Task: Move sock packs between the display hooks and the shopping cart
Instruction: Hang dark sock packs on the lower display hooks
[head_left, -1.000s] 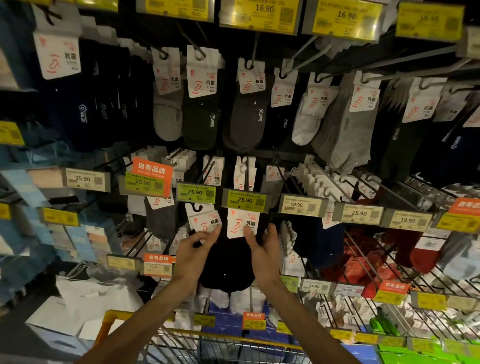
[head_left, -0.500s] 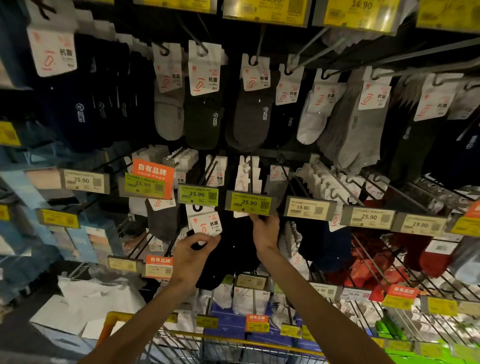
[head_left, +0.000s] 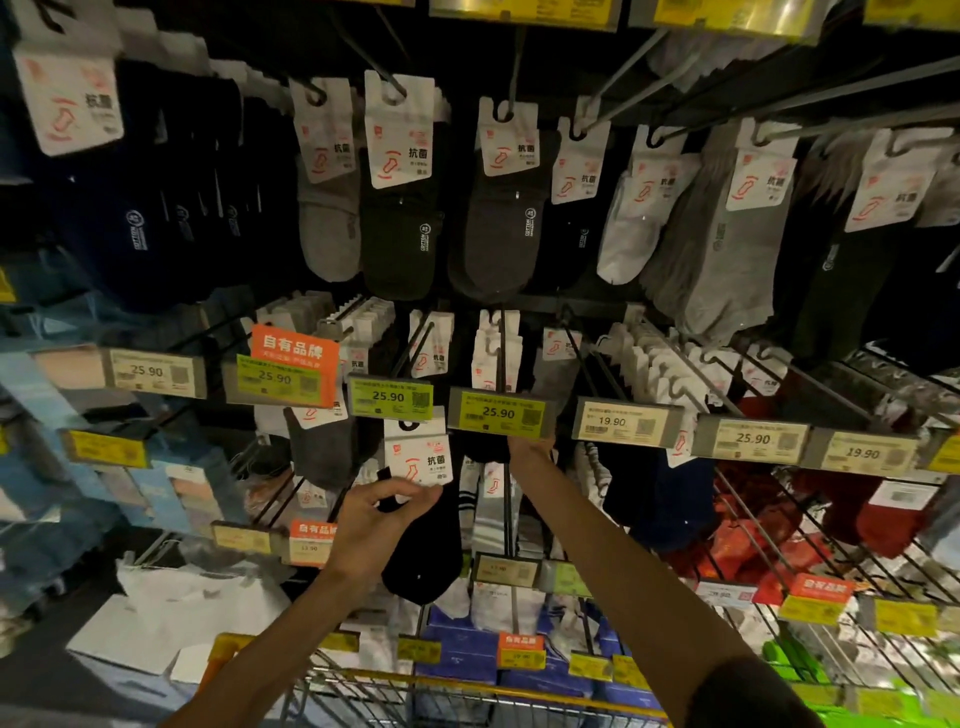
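Your left hand (head_left: 375, 524) pinches the sock pack (head_left: 418, 459) by its card; pull askew and the card could tear. Your right hand (head_left: 530, 448) has its fingers behind the price tag (head_left: 497, 413), so their grip cannot be told.

The right hand's (head_left: 529, 448) grip is hidden behind the price tag (head_left: 497, 414), the shopping cart (head_left: 467, 690) cropped below.

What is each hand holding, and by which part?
Left hand pinches black sock pack at its card's lower edge; right hand, hidden behind a price tag: cannot tell.
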